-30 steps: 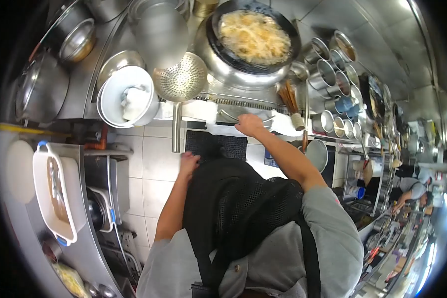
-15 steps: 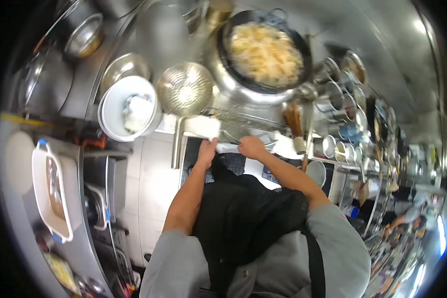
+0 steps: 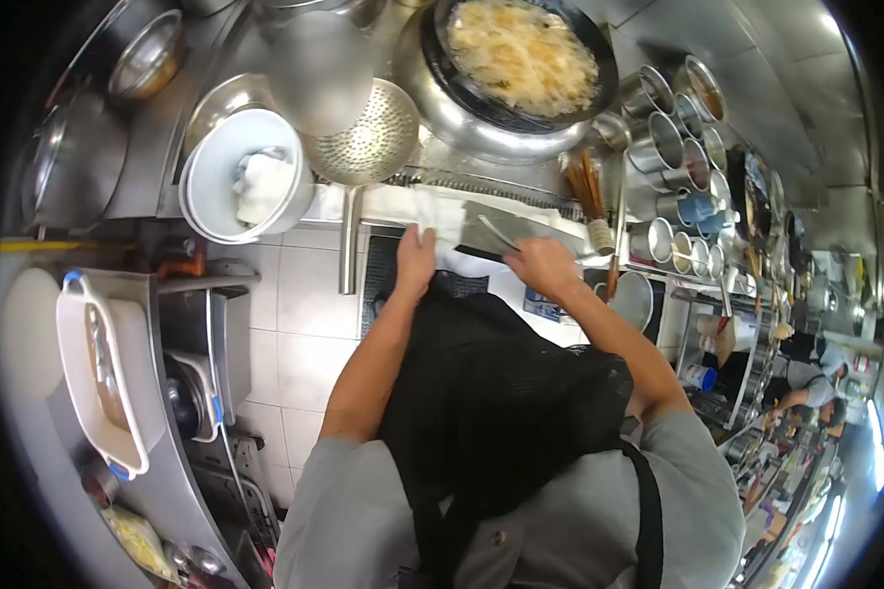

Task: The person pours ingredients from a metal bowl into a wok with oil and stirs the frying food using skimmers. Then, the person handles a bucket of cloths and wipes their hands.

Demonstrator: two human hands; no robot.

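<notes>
My left hand (image 3: 415,263) is closed, its fingertips pinched at the lower edge of a white cloth (image 3: 436,218) that is slightly smeared by motion. Right of it, my right hand (image 3: 545,267) grips a flat grey metal panel (image 3: 491,232) by its thin curved handle; what the panel belongs to cannot be made out. Behind both hands runs the stove's front ledge. A perforated strainer (image 3: 378,137) lies left of centre, its metal handle pointing toward me. Beyond the ledge, pale yellow pieces (image 3: 521,54) bubble in the oil of a black wok (image 3: 599,69).
A white bucket (image 3: 198,196) with a white lump inside stands at the left. Brown sticks (image 3: 586,182) and several metal cups (image 3: 655,142) of seasonings line the right. A white bin (image 3: 147,412) sits on the left counter. Another person (image 3: 805,383) is far right.
The grey panel has come into clearer view as my right hand moved up and to the right. My left hand is a little higher. The camera view has tilted down, shifting the wok upward.
</notes>
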